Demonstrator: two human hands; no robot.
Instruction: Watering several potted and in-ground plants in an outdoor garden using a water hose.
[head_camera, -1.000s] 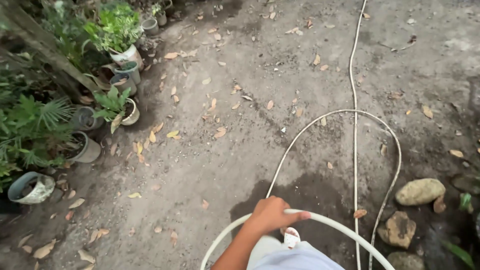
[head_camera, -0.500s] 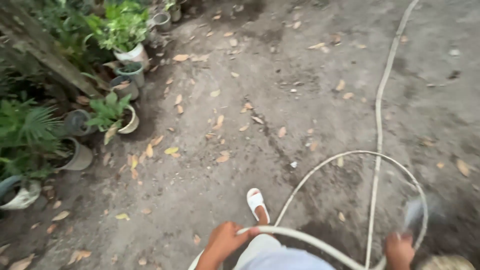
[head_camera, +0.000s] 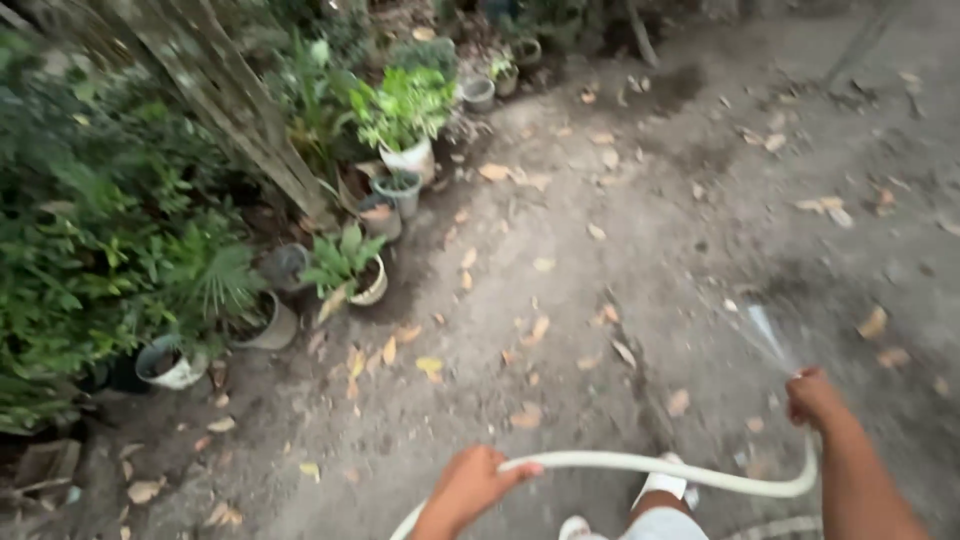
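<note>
A pale garden hose (head_camera: 640, 465) curves across the bottom of the head view. My left hand (head_camera: 478, 481) grips it near the bottom centre. My right hand (head_camera: 812, 396) holds the hose's end at the right, and a thin stream of water (head_camera: 765, 335) sprays up and to the left from it. Below the hose I see my light shorts (head_camera: 662, 523) and a white sandal (head_camera: 662, 485). The picture is blurred by motion.
Bare dirt ground (head_camera: 640, 230) with scattered dry leaves fills the middle and right. Along the left stand several potted plants, such as a white pot (head_camera: 410, 158) and a small round pot (head_camera: 368, 285), with dense greenery and a leaning wooden post (head_camera: 240, 110) behind them.
The view has swung up and to the left, so the pots sit nearer the centre. My right hand has risen into view with the hose end, now spraying water. The hose loops on the ground have left the picture.
</note>
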